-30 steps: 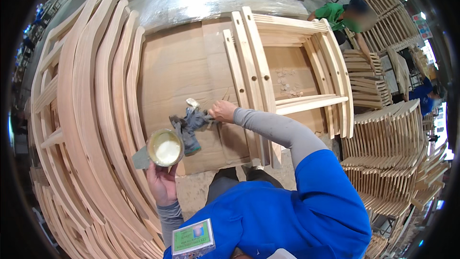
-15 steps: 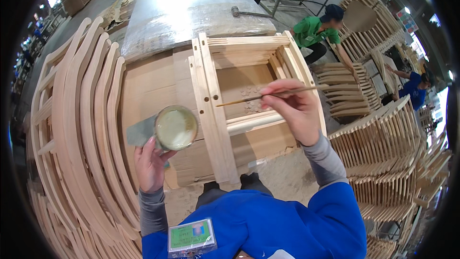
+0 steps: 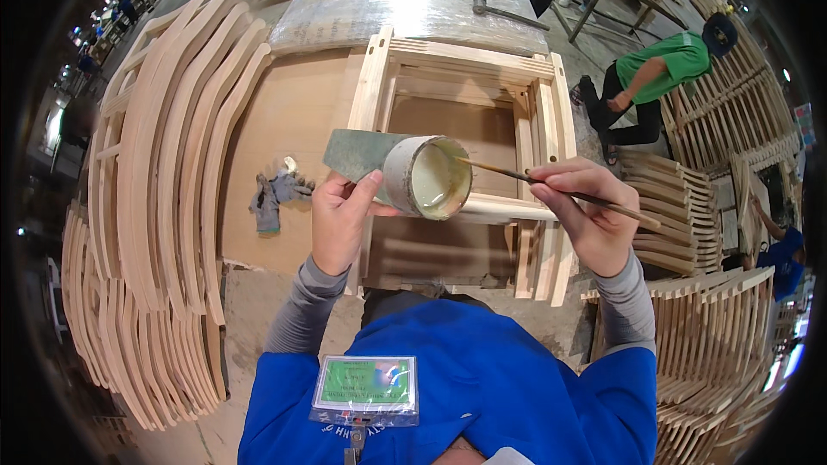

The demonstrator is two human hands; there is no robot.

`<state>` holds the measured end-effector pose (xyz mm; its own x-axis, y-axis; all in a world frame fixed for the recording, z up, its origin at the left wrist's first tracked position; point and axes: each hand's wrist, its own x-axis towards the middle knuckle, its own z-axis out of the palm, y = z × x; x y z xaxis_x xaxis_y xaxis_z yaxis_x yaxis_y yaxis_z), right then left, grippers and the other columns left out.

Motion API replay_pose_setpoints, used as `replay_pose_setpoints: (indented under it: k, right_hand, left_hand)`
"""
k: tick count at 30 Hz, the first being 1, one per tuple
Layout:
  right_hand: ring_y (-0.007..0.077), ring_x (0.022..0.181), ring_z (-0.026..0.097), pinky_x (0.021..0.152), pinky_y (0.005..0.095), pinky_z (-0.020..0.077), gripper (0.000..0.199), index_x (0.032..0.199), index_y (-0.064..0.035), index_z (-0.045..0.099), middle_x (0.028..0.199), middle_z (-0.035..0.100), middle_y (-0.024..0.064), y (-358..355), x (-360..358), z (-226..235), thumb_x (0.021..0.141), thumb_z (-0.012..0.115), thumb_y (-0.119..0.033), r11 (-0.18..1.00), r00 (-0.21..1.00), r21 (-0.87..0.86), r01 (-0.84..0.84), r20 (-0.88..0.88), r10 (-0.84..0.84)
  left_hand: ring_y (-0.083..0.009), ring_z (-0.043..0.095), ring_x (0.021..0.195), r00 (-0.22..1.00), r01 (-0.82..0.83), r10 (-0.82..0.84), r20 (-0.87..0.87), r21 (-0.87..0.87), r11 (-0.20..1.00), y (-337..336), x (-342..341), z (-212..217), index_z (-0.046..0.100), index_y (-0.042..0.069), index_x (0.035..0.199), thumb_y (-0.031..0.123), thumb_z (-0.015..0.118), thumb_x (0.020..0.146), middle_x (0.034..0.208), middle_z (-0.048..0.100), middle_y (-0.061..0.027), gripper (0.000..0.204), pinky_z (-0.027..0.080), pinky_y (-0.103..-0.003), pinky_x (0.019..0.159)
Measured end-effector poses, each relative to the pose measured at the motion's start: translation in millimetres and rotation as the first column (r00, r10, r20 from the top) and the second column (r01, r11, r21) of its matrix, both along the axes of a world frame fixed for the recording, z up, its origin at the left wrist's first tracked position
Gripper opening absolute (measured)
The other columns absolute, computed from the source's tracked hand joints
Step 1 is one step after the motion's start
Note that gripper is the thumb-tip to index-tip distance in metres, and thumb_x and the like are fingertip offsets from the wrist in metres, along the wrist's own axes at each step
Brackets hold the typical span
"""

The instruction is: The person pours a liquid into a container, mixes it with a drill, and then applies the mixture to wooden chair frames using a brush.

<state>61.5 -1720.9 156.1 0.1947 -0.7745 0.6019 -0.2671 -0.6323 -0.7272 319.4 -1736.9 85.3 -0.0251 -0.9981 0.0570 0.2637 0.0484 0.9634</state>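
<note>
My left hand (image 3: 343, 217) grips a flat grey-green plate (image 3: 362, 151) fixed to a round cup (image 3: 403, 176). The cup is tilted toward me, with a pale creamy liquid (image 3: 433, 179) inside. Between the thumb and fingers of my right hand (image 3: 594, 211) is a thin brush (image 3: 508, 172). Its tip reaches the cup's rim; whether it touches the liquid I cannot tell. Beneath both hands lies a stack of pale wooden frames (image 3: 368, 90), partly hidden by the cup and hands.
Curved wooden chair parts (image 3: 164, 146) stand stacked on the left, and more piles (image 3: 715, 327) on the right. Grey gloves (image 3: 269, 205) lie on a cardboard-covered surface (image 3: 284, 103). A hammer (image 3: 508, 12) rests on the plastic-wrapped stack (image 3: 388, 9). A person in green (image 3: 655, 77) is at the right.
The cup has come right, over the frames, and the brush tip is now at its rim instead of over a frame's holes. The gloves have come into sight. The person in green has changed posture.
</note>
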Motion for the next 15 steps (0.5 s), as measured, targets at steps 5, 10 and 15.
replay_pose_setpoints:
  k: [5,10,15]
  right_hand:
    - [0.0174,0.074,0.063,0.064,0.0248,0.0500,0.011,0.080,0.0027,0.058,0.081,0.065,0.0143,-9,-15,-19,0.074,0.065,0.007,0.999,1.000,0.049,-0.019,0.006,0.019]
    - [0.0175,0.075,0.063,0.066,0.0255,0.0501,0.010,0.080,0.0020,0.057,0.084,0.065,0.0138,-2,-8,-40,0.075,0.063,0.008,0.972,0.981,0.199,-0.127,0.169,0.093]
    - [0.0191,0.077,0.063,0.067,0.0261,0.0506,0.011,0.080,0.0016,0.058,0.085,0.065,0.0146,-43,6,-12,0.074,0.065,0.006,0.984,0.982,-0.041,-0.176,0.060,0.178]
  left_hand:
    - [-0.0125,0.061,0.076,0.989,-0.140,0.140,-0.042,-0.013,0.990,10,-23,6,0.056,-0.003,0.102,0.007,0.051,0.087,0.094,0.062,-0.0090,0.019,0.056,-0.026,0.060]
    - [-0.0111,0.059,0.074,0.934,-0.342,0.349,0.074,-0.096,0.935,15,-26,-8,0.056,-0.004,0.101,0.006,0.052,0.086,0.093,0.061,-0.0084,0.018,0.055,-0.026,0.059]
    - [-0.0108,0.058,0.072,0.938,-0.339,0.344,0.050,-0.091,0.936,8,-28,1,0.056,-0.003,0.101,0.007,0.053,0.086,0.093,0.060,-0.0075,0.018,0.055,-0.026,0.060]
